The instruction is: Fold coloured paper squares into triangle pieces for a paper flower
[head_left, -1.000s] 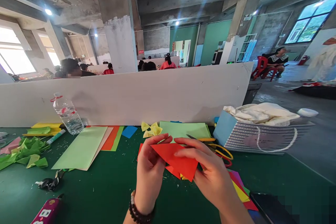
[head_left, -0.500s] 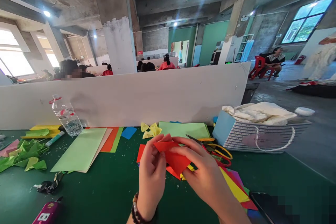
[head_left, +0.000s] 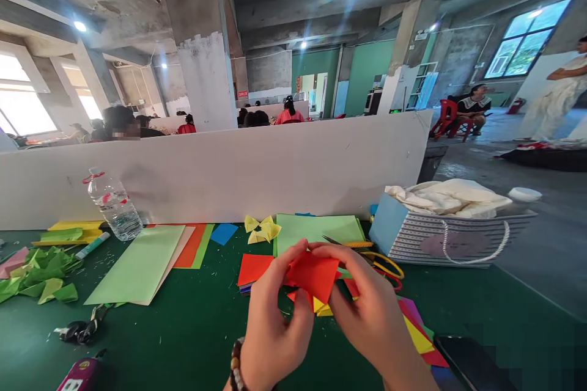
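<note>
A folded piece of red paper (head_left: pixel 316 275) is held up between both hands over the table. My left hand (head_left: pixel 277 311), with a beaded bracelet at the wrist, pinches its left side between thumb and fingers. On the right side, my right hand (head_left: pixel 367 299) grips the paper, fingers curled over the top and thumb underneath. Below and behind the hands lie a stack topped with red paper (head_left: pixel 253 269) and some yellow pieces (head_left: pixel 323 308), partly hidden. Folded pale yellow pieces (head_left: pixel 262 230) sit farther back, left of a light green sheet (head_left: pixel 321 229).
Scissors (head_left: pixel 387 264) lie right of the hands, a phone (head_left: pixel 472 363) nearer. A striped bag (head_left: pixel 413 241) stands back right. Leftward are green sheets (head_left: pixel 137 263), a bottle (head_left: pixel 114 208), crumpled green paper (head_left: pixel 46 272) and keys (head_left: pixel 85 328). A white partition (head_left: pixel 220 177) bounds the table; people sit beyond.
The red paper has been turned and shows a broader face. My left hand has shifted right and its thumb has come lower; my right hand has moved slightly right.
</note>
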Motion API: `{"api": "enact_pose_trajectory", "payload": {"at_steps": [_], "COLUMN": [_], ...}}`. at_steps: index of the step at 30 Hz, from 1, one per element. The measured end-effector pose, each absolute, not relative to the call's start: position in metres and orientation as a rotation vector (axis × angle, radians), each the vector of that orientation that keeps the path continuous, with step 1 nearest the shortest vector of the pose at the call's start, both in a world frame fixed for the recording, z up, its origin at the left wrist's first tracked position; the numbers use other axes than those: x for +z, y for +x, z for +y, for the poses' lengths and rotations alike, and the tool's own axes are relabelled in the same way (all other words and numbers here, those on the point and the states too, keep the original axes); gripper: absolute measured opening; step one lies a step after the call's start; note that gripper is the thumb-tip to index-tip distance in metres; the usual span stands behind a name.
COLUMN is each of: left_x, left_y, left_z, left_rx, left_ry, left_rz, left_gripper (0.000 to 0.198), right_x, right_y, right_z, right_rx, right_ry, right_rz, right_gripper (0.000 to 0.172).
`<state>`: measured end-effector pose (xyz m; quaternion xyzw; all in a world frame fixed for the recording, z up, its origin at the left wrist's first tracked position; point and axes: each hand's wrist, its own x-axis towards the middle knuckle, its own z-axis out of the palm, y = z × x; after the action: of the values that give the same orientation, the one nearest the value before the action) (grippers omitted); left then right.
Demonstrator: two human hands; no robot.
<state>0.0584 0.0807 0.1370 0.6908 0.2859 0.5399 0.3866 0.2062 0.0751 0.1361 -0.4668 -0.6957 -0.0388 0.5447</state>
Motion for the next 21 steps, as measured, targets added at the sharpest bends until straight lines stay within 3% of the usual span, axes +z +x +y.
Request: {"api": "enact_pose_trajectory", "payload": {"at_steps": [7, 13, 21], "left_x": [0.133, 0.141, 0.136], "left_y": [0.055, 0.057, 0.050], "left_z": [0.083, 0.087, 0.096], "left_rx": [1.280, 1.276, 1.361], "left_ry": [1.944, 1.759, 1.668], "left_rz": [0.810, 0.888, 1.023], "left_gripper": [0.063, 0.028, 0.022], "right_x": [0.135, 0.140, 0.134], "right_y": [0.208, 0.210, 0.214], "right_z": [0.077, 0.077, 0.074], "right_rx": [0.088, 0.279, 0.435], "right_ry": [-1.220, -1.250, -1.221], "right_rz": [-1.604, -1.641, -1.631], "right_gripper": [0.016, 0.020, 0.035]}}
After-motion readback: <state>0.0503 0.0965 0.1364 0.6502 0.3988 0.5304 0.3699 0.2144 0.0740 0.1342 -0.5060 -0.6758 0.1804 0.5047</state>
